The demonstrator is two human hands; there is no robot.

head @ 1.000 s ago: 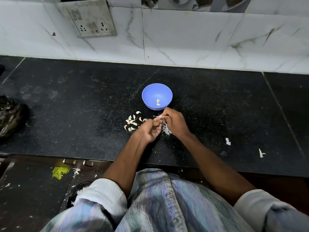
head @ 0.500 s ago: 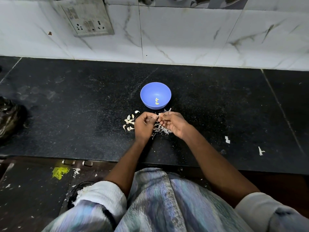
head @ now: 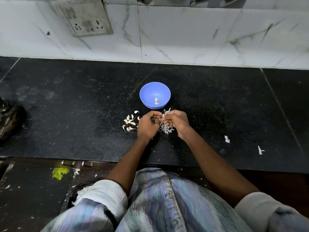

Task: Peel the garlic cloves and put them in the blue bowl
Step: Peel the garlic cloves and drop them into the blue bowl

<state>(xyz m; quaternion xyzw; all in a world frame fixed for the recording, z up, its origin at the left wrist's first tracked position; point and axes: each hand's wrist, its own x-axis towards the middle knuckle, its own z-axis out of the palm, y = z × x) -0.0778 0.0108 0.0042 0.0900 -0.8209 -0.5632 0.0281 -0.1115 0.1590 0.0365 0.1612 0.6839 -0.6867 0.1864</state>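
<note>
Both hands meet just in front of the blue bowl (head: pixel 155 95), near the middle of the black table (head: pixel 66 101). The left hand (head: pixel 148 125) and the right hand (head: pixel 177 121) have their fingers curled in, pinching a small pale garlic clove (head: pixel 162 116) between them at the fingertips; how much skin it still wears is too small to tell. Two peeled cloves (head: pixel 156 101) already lie inside the bowl. A scatter of unpeeled cloves (head: pixel 130 122) sits on the table just left of the left hand, and a heap of papery skins (head: pixel 165 128) lies under and between the hands, touching the bowl's near side.

The main risk looks like a slip: the clove is small and pinched only at the tips, so a hard pull on the skin could flick it onto the table or down to the floor. Loose skin may also cling to the fingers and drop into the bowl with the clove, since the heap lies so close to it. A wrist could nudge the light bowl as well.
</note>
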